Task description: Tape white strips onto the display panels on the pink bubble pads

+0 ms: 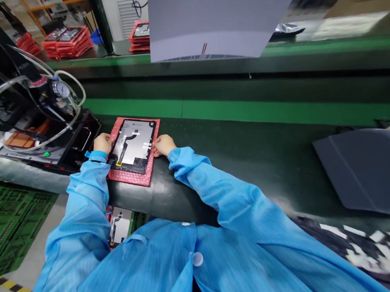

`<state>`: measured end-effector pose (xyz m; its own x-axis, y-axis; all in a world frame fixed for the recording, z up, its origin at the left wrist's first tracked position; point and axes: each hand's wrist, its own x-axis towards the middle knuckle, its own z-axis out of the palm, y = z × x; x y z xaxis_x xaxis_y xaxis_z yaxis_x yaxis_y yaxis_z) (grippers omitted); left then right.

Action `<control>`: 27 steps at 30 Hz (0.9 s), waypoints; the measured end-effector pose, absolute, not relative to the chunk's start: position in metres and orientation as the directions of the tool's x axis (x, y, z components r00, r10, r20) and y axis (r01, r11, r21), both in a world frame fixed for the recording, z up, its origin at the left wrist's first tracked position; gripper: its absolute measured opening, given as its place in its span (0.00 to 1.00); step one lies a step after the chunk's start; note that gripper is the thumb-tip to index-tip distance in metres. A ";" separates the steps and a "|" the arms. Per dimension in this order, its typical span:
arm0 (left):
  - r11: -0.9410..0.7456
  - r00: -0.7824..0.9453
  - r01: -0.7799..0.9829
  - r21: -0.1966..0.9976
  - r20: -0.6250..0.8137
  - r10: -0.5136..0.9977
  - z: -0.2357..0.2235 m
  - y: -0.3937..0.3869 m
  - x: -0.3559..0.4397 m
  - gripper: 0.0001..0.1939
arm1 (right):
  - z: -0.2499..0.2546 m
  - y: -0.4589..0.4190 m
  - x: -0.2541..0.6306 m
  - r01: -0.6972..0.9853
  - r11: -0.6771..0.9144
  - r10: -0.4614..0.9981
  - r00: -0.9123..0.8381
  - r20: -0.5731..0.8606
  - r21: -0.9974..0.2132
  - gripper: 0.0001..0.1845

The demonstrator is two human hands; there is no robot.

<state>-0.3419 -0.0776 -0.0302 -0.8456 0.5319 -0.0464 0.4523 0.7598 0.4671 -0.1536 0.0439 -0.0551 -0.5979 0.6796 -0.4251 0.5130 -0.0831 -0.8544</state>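
A flat display panel [134, 145], silvery grey with a black border, lies on a red bubble-wrap sheet [128, 176] on the dark green bench. A black ribbon cable runs across its back, with a yellow-edged piece at its near end. My left hand [103, 143] is closed at the sheet's left edge, with the fingertips pinching that edge. Opposite it, my right hand [164, 145] has its fingers curled and pinched on the sheet's right edge, close beside the panel.
To the left stands a black machine [76, 144] with clear hoses and a pressure gauge [61, 89]. A grey hood [216, 18] hangs ahead. Red-wrapped panels [67, 42] are stacked on the far shelf. Green crates [11, 225] stand lower left, and a dark grey panel [371, 169] lies right.
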 end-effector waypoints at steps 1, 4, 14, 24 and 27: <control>0.767 -0.843 0.461 0.446 -0.051 0.536 -0.028 -0.078 -0.341 0.09 | -0.052 0.043 -0.149 0.522 -0.050 0.670 -0.615 -0.417 -0.851 0.14; 0.783 -0.816 0.520 0.342 -0.071 0.573 -0.012 -0.087 -0.330 0.16 | -0.040 0.038 -0.122 0.559 0.126 0.599 -0.701 -0.387 -0.819 0.15; 0.187 -0.211 0.964 0.191 0.113 0.971 0.033 -0.100 -0.161 0.19 | -0.028 0.049 -0.030 0.689 0.124 0.595 -0.628 -0.502 -0.714 0.08; 0.046 0.063 0.935 0.352 -0.292 0.954 -0.014 0.011 -0.081 0.14 | -0.033 0.075 0.015 0.641 -0.011 0.881 -0.357 -0.310 -0.767 0.04; 0.123 0.006 0.921 0.369 -0.330 0.944 -0.018 0.032 -0.081 0.16 | -0.040 0.078 0.024 0.501 -0.155 0.912 -0.259 -0.319 -0.851 0.05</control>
<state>-0.0814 0.0319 -0.0182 0.0058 0.9440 -0.3300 0.9212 0.1233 0.3690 0.0237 0.0778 -0.0396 -0.2588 0.9119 -0.3186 0.5014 -0.1551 -0.8512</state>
